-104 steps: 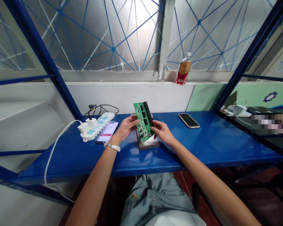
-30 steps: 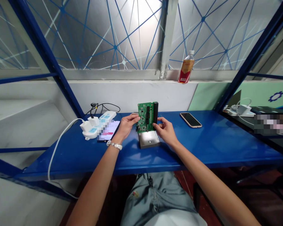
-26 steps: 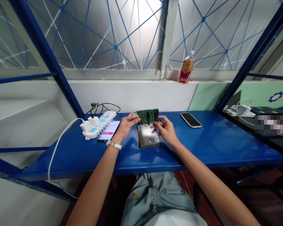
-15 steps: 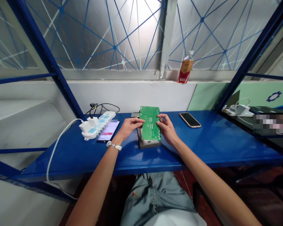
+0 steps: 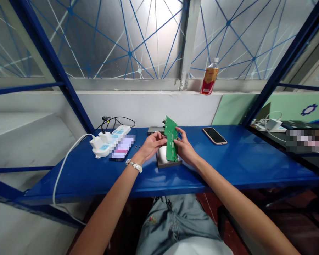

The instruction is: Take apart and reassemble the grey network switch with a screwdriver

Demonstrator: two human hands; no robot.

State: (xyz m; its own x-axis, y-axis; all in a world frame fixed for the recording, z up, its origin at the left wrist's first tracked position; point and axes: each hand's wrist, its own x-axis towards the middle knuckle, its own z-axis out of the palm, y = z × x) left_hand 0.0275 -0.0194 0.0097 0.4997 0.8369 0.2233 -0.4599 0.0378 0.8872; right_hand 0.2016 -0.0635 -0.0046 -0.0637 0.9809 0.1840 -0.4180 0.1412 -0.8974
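Note:
A green circuit board [image 5: 171, 141] is held up between my two hands, turned on edge and tilted. My left hand [image 5: 152, 145] pinches its left edge with thumb and fingertips. On the other side, the fingers of my right hand [image 5: 184, 145] grip the board's right edge. Beneath the board a shallow metal case [image 5: 166, 164] lies on the blue table, partly covered by the board and my hands. Behind my left hand sits a flat grey piece [image 5: 155, 130], perhaps a cover. A few tiny parts, too small to name, lie left of my left hand.
A white power strip [image 5: 103, 150] with plugs and cables is at the left, beside a lit phone [image 5: 122, 148]. Another phone [image 5: 214, 135] lies to the right. A drink bottle [image 5: 210, 77] stands on the ledge behind the blue table [image 5: 244, 159].
The circuit board has turned from facing me nearly flat to a steep sideways tilt, showing a narrower face. My left hand has shifted slightly right, uncovering the tiny parts on the table.

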